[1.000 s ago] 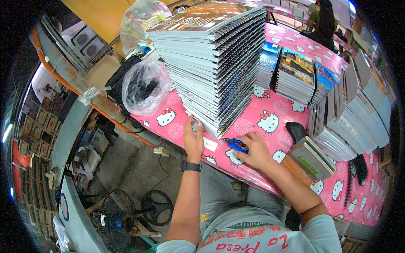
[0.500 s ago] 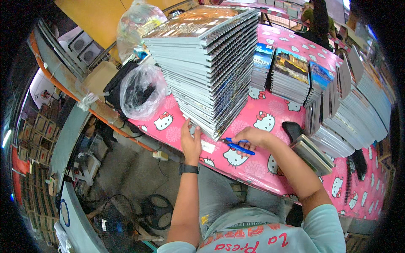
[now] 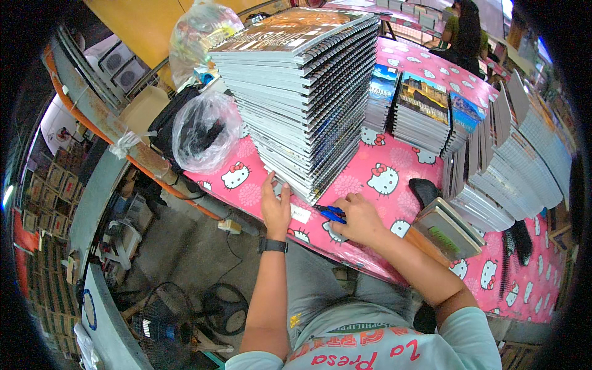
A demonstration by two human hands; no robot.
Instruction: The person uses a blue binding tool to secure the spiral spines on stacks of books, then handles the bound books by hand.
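Note:
A tall leaning stack of spiral-bound notebooks [image 3: 302, 92] stands on a pink table with a cartoon-cat cover [image 3: 394, 179]. My left hand [image 3: 275, 206], with a dark watch on its wrist, rests flat against the bottom corner of the stack. My right hand [image 3: 357, 219] lies on the tabletop beside the stack and grips a blue pen [image 3: 332, 213]. A small white paper slip [image 3: 300, 214] lies between the two hands.
More notebook piles [image 3: 425, 111] and long rows of stacked books [image 3: 524, 160] fill the table's right side. A clear plastic bag [image 3: 206, 132] and a black bag sit at the left. A fan [image 3: 157, 320] stands on the floor. Another person [image 3: 462, 31] sits far off.
My left hand has slid up closer against the base of the stack. My right hand with the blue pen has shifted slightly along the tabletop.

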